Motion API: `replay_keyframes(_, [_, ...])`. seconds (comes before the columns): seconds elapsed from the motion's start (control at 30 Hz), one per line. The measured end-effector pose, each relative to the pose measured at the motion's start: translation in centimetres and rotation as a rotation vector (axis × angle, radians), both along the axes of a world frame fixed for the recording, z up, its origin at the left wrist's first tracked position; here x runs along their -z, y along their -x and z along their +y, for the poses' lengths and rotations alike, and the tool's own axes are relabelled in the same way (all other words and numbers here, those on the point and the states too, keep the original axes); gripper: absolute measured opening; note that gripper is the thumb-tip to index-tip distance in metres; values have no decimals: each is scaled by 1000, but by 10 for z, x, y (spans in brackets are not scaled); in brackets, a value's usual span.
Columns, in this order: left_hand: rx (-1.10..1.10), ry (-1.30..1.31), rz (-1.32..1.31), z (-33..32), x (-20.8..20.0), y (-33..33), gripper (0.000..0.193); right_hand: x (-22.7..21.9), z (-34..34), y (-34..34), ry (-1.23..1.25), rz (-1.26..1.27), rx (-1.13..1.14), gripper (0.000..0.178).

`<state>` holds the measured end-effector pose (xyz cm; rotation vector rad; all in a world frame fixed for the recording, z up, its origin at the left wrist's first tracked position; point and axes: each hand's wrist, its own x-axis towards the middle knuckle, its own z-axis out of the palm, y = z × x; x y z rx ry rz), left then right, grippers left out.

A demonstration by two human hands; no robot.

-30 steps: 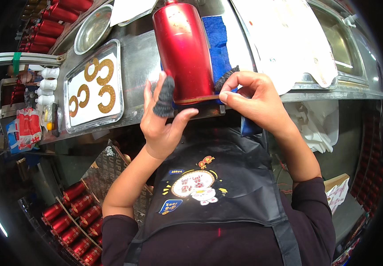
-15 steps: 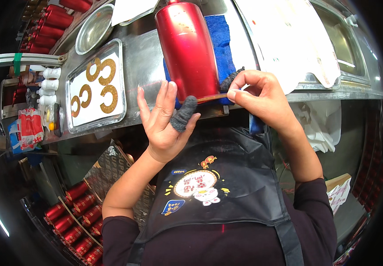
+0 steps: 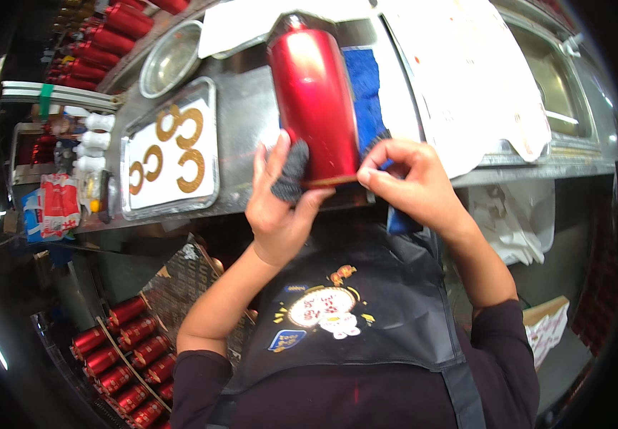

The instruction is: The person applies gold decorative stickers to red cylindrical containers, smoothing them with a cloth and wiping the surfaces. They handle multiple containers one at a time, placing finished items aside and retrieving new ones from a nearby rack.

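A glossy red bottle (image 3: 316, 104) lies on a blue cloth (image 3: 366, 89), its neck away from me and its base at the bench's front edge. My left hand (image 3: 280, 196) presses against the base's left side, thumb along the bottom rim and fingers up the flank. Grey knitted finger covers (image 3: 291, 171) are on that hand. A thin gold-brown strip (image 3: 334, 181) runs along the base rim. At its right end, my right hand (image 3: 402, 175) pinches it between thumb and forefinger; one finger there has a dark knitted cover.
Left of the bottle, a metal tray (image 3: 216, 171) holds several gold C-shaped pieces (image 3: 191, 170) on white paper. Behind it stands a round metal bowl (image 3: 171, 61). White sheeting (image 3: 466, 79) covers the bench at right. Several red bottles (image 3: 137, 332) stand low at left.
My left hand has closed in from spread fingers onto the bottle's base. The strip's right end, held by my right hand, has come in against the base rim.
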<state>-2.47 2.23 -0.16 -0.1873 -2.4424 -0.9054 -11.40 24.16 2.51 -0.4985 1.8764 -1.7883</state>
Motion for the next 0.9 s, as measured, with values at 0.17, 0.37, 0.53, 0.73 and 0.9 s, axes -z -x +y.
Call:
replay_keyframes(0.17, [10,69,42,-9,-3,-22,50,-5,-3,2,11,-19,15,12])
replay_keyframes(0.37, [84,128,28,-11,0,-25,43,5,3,4,-165,16,52,14])
replay_keyframes(0.53, [95,181,50,-8,-8,-23,37,7,3,4,-95,-95,38,15])
replay_keyframes(0.73, [87,337,109,-2,-30,-12,35,7,-1,6,-131,-119,58,15])
replay_keyframes(0.9, [102,464,73,17,-32,8,27,15,0,5,-16,-76,43,10])
